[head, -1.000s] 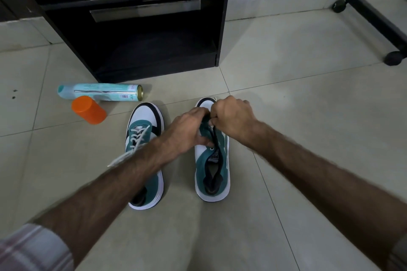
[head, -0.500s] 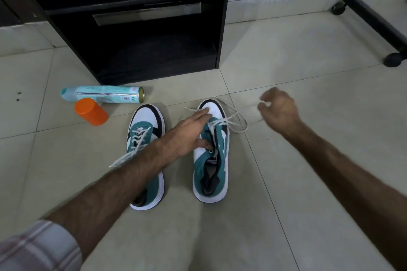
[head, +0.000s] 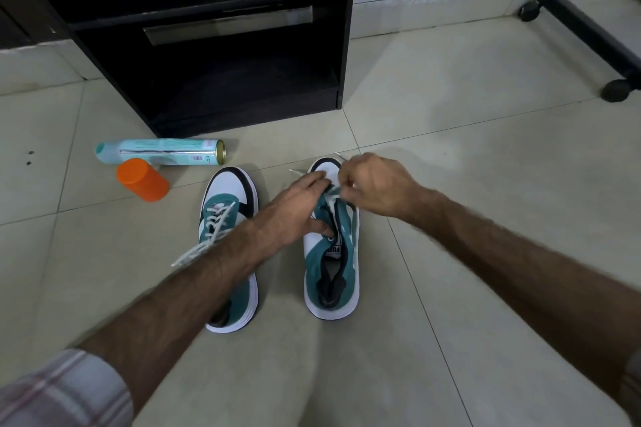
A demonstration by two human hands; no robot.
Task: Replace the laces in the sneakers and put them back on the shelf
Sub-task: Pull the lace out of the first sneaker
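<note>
Two green-and-white sneakers stand side by side on the tiled floor, toes toward the black shelf [head: 341, 28], so both stay within reach for lacing. The left hand [head: 298, 208] rests flat across the right sneaker [head: 331, 263], fingers straight, apparently pinning it against the pull. The right hand [head: 376, 184] is curled, pinching the white lace [head: 331, 199] near the lowest eyelets, probably to thread it. The left sneaker [head: 230, 243], already laced, waits just beside. A spray can [head: 159, 151] and an orange cap [head: 142, 178] lie nearby.
</note>
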